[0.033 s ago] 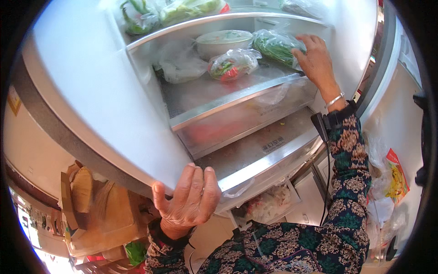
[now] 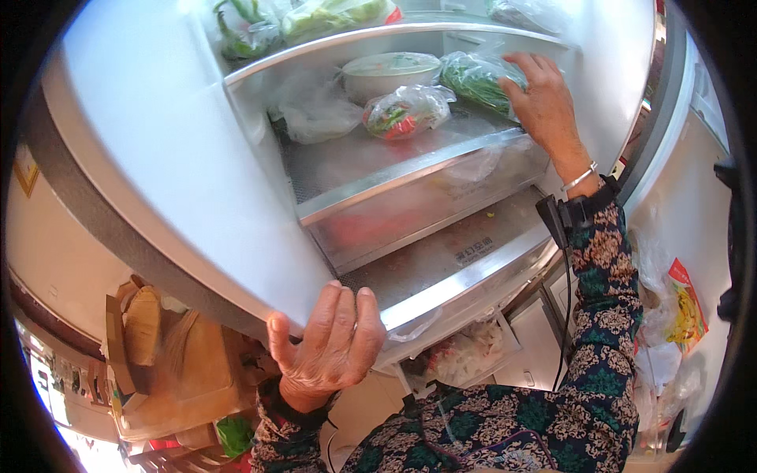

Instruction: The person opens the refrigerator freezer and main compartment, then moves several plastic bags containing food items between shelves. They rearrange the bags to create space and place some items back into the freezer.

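Note:
Inside an open fridge, my right hand reaches to the right end of a clear plastic bag of green leafy vegetables. Its fingers are curved and apart from the thumb, which lies at the bag's edge; no firm hold shows. My left hand is lower down, fingers stretched out, at the fridge's lower left front edge beside the bottom drawer. Next to the greens on the shelf are a covered white bowl, a clear bag with red and green produce and a whitish plastic bag.
More bagged vegetables lie on the upper shelf. Below, a pulled-out lower drawer holds plastic bags. The fridge door on the right carries bags and a red-yellow packet. A wooden board and cardboard stand at left.
My right hand has shifted slightly up and left along the bag of greens. My left hand stays at the fridge edge.

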A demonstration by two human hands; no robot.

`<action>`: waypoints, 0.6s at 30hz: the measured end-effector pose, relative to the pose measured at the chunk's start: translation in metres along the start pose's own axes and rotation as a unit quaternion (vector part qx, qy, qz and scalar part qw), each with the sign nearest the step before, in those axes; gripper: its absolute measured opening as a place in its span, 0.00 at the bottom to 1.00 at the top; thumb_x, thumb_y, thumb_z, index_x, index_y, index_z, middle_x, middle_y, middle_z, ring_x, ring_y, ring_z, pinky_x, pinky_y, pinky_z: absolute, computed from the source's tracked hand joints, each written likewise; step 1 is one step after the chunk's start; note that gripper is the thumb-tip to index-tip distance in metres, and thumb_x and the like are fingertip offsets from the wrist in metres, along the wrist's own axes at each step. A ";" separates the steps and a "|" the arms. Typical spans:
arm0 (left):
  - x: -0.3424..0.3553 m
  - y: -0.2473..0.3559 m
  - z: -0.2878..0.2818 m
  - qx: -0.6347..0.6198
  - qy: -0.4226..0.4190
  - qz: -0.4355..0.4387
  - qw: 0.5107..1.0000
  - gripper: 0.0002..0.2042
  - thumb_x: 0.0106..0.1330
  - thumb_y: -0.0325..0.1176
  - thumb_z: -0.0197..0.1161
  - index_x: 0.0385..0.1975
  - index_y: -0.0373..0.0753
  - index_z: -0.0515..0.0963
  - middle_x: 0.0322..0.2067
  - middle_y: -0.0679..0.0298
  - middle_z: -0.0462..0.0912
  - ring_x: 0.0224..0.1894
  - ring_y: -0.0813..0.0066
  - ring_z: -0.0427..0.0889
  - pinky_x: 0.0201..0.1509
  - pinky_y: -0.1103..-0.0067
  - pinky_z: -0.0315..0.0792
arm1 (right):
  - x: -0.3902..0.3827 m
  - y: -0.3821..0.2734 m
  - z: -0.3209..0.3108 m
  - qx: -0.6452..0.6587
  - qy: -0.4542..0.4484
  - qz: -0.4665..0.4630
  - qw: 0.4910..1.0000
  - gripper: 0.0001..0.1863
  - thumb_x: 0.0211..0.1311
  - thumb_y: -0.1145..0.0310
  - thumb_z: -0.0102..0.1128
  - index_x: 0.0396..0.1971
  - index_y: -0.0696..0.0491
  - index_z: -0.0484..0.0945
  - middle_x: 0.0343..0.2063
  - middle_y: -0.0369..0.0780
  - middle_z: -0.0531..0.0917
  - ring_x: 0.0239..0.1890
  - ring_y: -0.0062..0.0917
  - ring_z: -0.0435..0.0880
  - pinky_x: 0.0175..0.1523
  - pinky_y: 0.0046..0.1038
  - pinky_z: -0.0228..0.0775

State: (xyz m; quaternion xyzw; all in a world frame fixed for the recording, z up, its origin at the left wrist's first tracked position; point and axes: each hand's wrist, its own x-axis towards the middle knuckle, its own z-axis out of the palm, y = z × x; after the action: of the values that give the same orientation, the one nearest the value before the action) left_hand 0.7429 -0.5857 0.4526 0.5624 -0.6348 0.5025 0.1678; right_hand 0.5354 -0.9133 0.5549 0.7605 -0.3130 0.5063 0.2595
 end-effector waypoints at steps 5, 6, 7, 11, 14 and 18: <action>0.005 0.004 -0.002 0.007 0.007 0.012 1.000 0.07 0.66 0.38 0.56 0.37 0.50 0.80 0.30 0.75 0.83 0.47 0.81 0.83 0.76 0.50 0.36 | 0.027 -0.101 -0.003 0.432 -0.353 -0.046 0.829 0.18 0.64 0.57 0.63 0.52 0.48 0.82 0.62 0.51 0.73 0.65 0.44 0.71 0.63 0.41 0.69; 0.007 0.007 -0.001 0.002 0.013 0.011 1.000 0.07 0.66 0.39 0.56 0.37 0.49 0.80 0.30 0.75 0.83 0.47 0.81 0.83 0.77 0.51 0.36 | 0.028 -0.118 0.006 0.408 -0.337 -0.148 0.835 0.19 0.65 0.56 0.62 0.54 0.45 0.82 0.66 0.54 0.69 0.68 0.44 0.68 0.65 0.43 0.67; 0.008 0.009 -0.001 -0.004 0.013 0.009 1.000 0.07 0.65 0.39 0.57 0.37 0.49 0.80 0.30 0.75 0.83 0.47 0.80 0.83 0.77 0.51 0.36 | 0.031 -0.134 0.019 0.365 -0.368 -0.157 0.841 0.20 0.65 0.54 0.61 0.55 0.43 0.82 0.68 0.57 0.65 0.70 0.45 0.66 0.66 0.43 0.65; 0.018 0.027 0.001 -0.039 0.000 0.006 0.999 0.10 0.56 0.33 0.63 0.38 0.46 0.83 0.31 0.74 0.84 0.46 0.77 0.84 0.77 0.46 0.35 | 0.034 -0.149 0.063 0.254 -0.485 -0.225 0.806 0.20 0.68 0.53 0.56 0.57 0.43 0.81 0.67 0.54 0.66 0.64 0.49 0.71 0.68 0.43 0.64; 0.022 0.036 0.001 -0.037 0.001 0.014 0.999 0.10 0.56 0.32 0.63 0.39 0.46 0.83 0.30 0.74 0.84 0.46 0.76 0.84 0.77 0.46 0.35 | 0.042 -0.136 0.081 0.214 -0.536 -0.240 0.780 0.20 0.70 0.53 0.55 0.54 0.47 0.82 0.58 0.52 0.76 0.58 0.45 0.77 0.63 0.41 0.69; 0.019 0.031 0.000 -0.033 0.005 0.006 0.999 0.10 0.56 0.33 0.64 0.38 0.46 0.83 0.31 0.74 0.84 0.46 0.77 0.84 0.77 0.46 0.35 | 0.039 -0.107 0.070 0.426 -0.458 0.015 0.780 0.17 0.70 0.57 0.58 0.45 0.55 0.83 0.44 0.42 0.83 0.48 0.32 0.80 0.51 0.35 0.76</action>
State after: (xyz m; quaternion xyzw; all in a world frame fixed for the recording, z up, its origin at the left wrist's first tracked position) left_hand 0.7094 -0.5998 0.4532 0.5503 -0.6535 0.4851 0.1863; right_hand 0.6683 -0.9003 0.5582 0.9310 -0.1588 0.1841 -0.2723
